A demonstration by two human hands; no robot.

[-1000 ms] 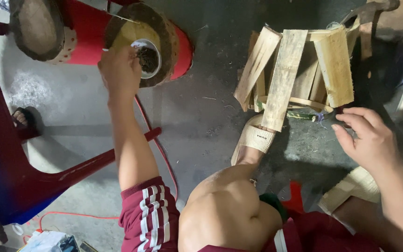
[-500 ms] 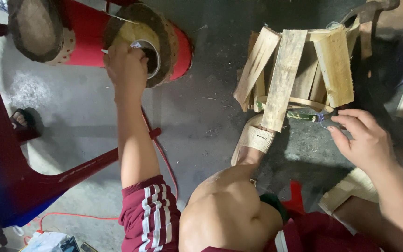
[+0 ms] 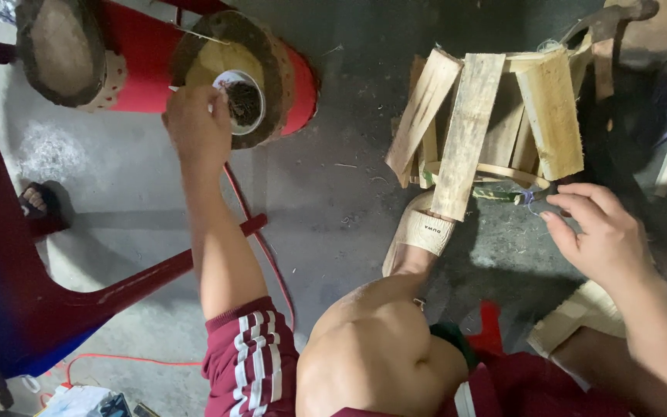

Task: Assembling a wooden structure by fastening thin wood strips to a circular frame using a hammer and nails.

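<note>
My left hand (image 3: pixel 197 131) dips pinched fingers into the small white cup (image 3: pixel 242 100) of nails just beyond it; my right hand (image 3: pixel 600 232) lightly pinches wire beside the slat frame (image 3: pixel 472 131). Best to lift one nail cleanly.

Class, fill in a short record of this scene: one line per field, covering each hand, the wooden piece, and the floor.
Left hand: reaching into a small white bowl of dark bits on a round wooden block
Right hand: fingers pinching a thin wire beside the slats
Wooden piece: flat slats bound around a hoop, propped against a sandalled foot
Floor: grey concrete
</note>
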